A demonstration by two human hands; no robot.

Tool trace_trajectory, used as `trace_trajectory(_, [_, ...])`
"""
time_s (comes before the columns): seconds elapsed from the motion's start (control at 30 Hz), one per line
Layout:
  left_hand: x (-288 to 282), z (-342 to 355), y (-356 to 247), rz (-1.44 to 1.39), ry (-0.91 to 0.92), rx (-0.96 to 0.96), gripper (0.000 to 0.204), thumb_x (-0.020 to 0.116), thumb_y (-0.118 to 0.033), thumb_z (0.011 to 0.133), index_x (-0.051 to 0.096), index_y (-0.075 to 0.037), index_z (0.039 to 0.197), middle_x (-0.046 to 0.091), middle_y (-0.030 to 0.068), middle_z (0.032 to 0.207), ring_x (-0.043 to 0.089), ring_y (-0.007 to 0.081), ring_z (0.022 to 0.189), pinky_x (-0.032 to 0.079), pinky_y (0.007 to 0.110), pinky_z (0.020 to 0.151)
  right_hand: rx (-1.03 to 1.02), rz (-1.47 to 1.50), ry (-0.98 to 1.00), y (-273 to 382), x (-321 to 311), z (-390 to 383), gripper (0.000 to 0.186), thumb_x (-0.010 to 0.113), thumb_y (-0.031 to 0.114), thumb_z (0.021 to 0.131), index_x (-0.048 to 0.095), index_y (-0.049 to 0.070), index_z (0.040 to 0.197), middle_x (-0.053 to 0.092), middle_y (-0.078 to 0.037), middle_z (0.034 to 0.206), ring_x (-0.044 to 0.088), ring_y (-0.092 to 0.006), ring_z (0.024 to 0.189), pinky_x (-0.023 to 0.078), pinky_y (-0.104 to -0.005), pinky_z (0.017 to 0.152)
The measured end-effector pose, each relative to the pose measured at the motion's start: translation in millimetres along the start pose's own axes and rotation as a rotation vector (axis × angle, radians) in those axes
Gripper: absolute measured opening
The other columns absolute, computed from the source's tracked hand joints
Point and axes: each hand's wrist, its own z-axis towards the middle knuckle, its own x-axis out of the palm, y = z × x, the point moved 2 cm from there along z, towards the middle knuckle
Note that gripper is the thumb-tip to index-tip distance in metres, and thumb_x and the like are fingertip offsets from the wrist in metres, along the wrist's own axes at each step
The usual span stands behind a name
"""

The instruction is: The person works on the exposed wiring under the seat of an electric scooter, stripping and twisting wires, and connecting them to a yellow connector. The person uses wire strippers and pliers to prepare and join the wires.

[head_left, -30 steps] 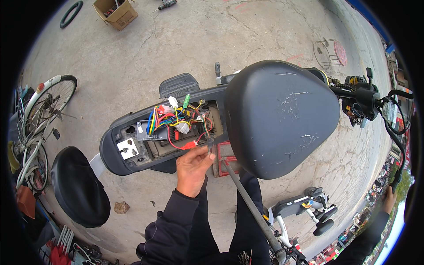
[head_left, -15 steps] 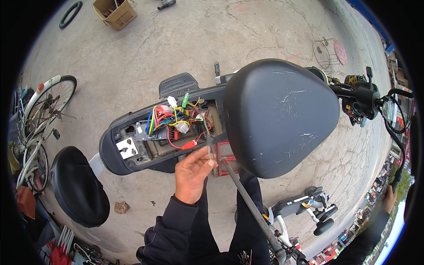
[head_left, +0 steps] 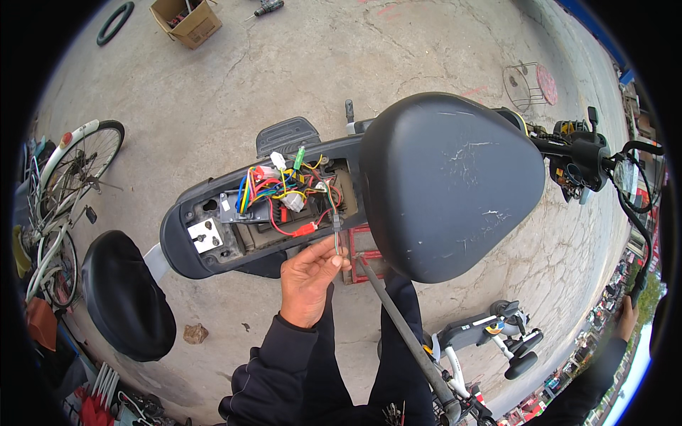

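The open compartment of the scooter is walled by the large black seat at its right end; beyond its far edge, bare concrete floor gives you wide room. At its near edge room is tighter: a red frame and a slanting grey bar stand just right of your left hand. Your left thumb and fingers are pinched narrow on thin wires, and the small dark connector on them sits at that near edge, toward the right corner. Its long axis points away from you, across the edge, with wires leading into the coloured bundle. Your fingertips hide the wires' near end. Your right hand is small and distorted at the far-right rim; you cannot tell its grip.
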Motion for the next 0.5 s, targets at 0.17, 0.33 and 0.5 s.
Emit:
trace_trajectory(0.17, [0, -1, 0, 0.006, -0.007, -0.005, 0.033, 0.074, -0.005, 0.099, 0.069, 0.004, 0.131, 0.075, 0.0133, 0.111, 0.072, 0.0192, 0.094, 0.059, 0.038, 0.089, 0.009, 0.002, -0.016, -2, -1, 2, 0.019, 0.068, 0.028, 0.100, 0.068, 0.010, 0.106, 0.049, 0.007, 0.068, 0.043, -0.0043, 0.048, 0.033, -0.0231, 0.043])
trace_trajectory(0.33, [-1, -1, 2, 0.024, -0.003, 0.009, 0.033, 0.073, -0.006, 0.100, 0.069, 0.004, 0.131, 0.075, 0.0126, 0.111, 0.071, 0.0186, 0.094, 0.058, 0.037, 0.087, 0.001, -0.003, 0.026, -6, -3, 7, 0.018, 0.067, 0.027, 0.101, 0.068, 0.009, 0.105, 0.049, 0.006, 0.069, 0.044, -0.0045, 0.049, 0.035, -0.0230, 0.043])
trace_trajectory(0.5, [-2, -2, 2, 0.027, -0.001, 0.010, 0.032, 0.073, -0.006, 0.100, 0.070, 0.003, 0.131, 0.075, 0.0118, 0.110, 0.070, 0.0181, 0.094, 0.058, 0.037, 0.087, -0.008, -0.004, 0.033, -9, -5, 10, 0.018, 0.067, 0.027, 0.101, 0.066, 0.010, 0.103, 0.049, 0.006, 0.069, 0.044, -0.0044, 0.049, 0.035, -0.0229, 0.042])
